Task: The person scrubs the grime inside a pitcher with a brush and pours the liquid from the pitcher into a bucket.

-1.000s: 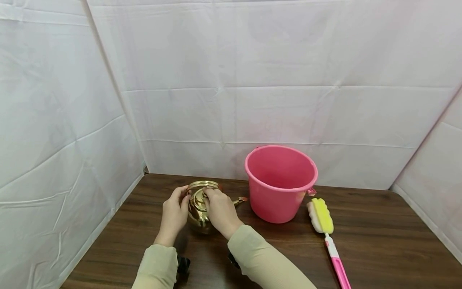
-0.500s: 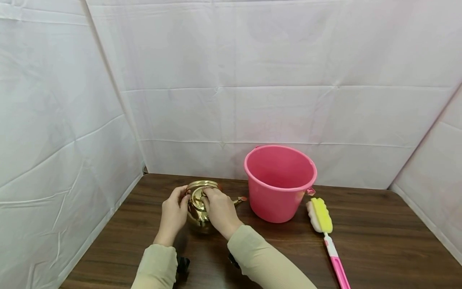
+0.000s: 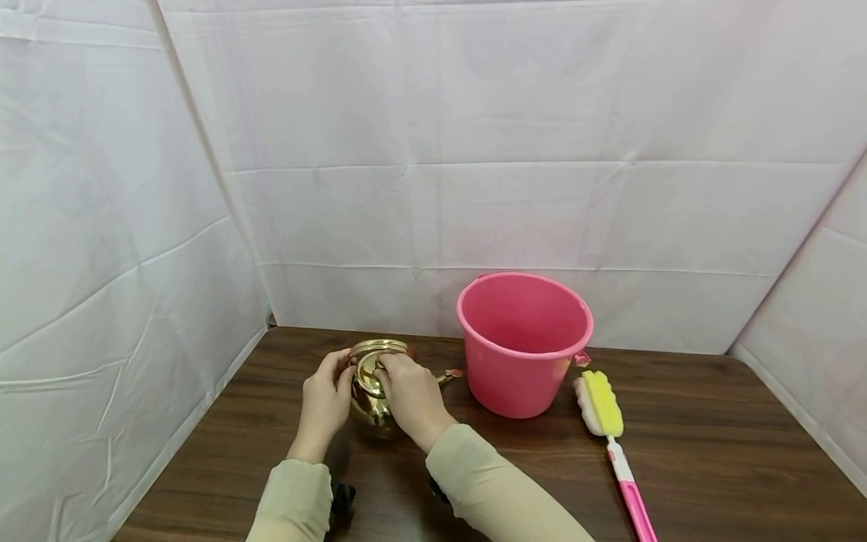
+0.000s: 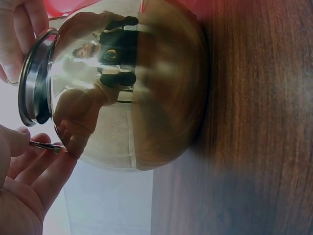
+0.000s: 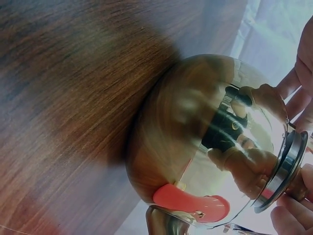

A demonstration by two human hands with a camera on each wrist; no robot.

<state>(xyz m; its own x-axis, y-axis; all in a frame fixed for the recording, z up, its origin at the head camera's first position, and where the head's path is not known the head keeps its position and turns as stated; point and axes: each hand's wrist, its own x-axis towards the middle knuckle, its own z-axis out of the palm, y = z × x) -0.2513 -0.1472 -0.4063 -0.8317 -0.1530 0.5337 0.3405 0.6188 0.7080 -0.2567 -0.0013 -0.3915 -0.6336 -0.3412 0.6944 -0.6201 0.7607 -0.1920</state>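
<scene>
A shiny gold-coloured kettle (image 3: 371,418) stands upright on the dark wooden table, its spout (image 3: 448,377) pointing right. Its arched handle (image 3: 379,345) rises behind the lid. On the kettle's left side my left hand (image 3: 325,403) pinches the base of the handle between thumb and fingers, as the left wrist view shows. My right hand (image 3: 416,399) reaches over the top and grips the knob of the lid (image 4: 36,81), partly covering it in the head view. The lid's rim sits at the kettle's mouth. Reflections of both hands show on the polished body.
A pink bucket (image 3: 518,384) stands just right of the spout. Farther right lies a sponge brush with a yellow and white head (image 3: 601,404) and a pink and white handle (image 3: 631,489). White cloth walls (image 3: 433,218) border the table at the back and sides.
The lid has tilted slightly under my right fingers. My left hand and the kettle keep their places.
</scene>
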